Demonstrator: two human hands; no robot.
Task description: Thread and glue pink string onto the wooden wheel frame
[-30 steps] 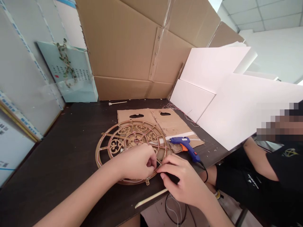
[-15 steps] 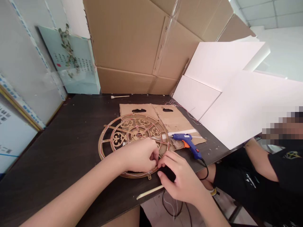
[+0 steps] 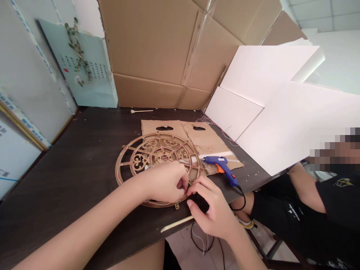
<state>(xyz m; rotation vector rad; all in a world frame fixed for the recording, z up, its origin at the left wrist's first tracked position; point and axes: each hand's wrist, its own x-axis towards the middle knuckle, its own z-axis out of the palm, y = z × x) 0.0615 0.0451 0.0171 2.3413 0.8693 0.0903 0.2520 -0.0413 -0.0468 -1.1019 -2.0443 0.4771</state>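
Observation:
A round gold-brown openwork frame (image 3: 139, 162) with scrollwork panels lies flat on the dark table. Thin red and white wires run along its rings and spokes. My left hand (image 3: 168, 182) reaches across it, fingers curled into a pinch at the near right rim; what sits between the fingertips is hidden. Beside it, my right hand (image 3: 210, 206) has its index fingertip at the same rim spot, close to the left fingers. Its thumb stands a little apart below, and no object shows in the gap.
A blue glue gun (image 3: 219, 165) lies right of the frame on a flattened cardboard sheet (image 3: 174, 127). A pale stick (image 3: 176, 224) rests at the near table edge, a cotton-tipped stick (image 3: 142, 111) at the back. Cardboard (image 3: 152, 48) and white panels (image 3: 253, 75) stand behind; a person (image 3: 337, 206) sits right.
The whole view has shifted slightly, with table and frame appearing a little higher. Both hands stay at the same rim spot; their grip looks almost unchanged.

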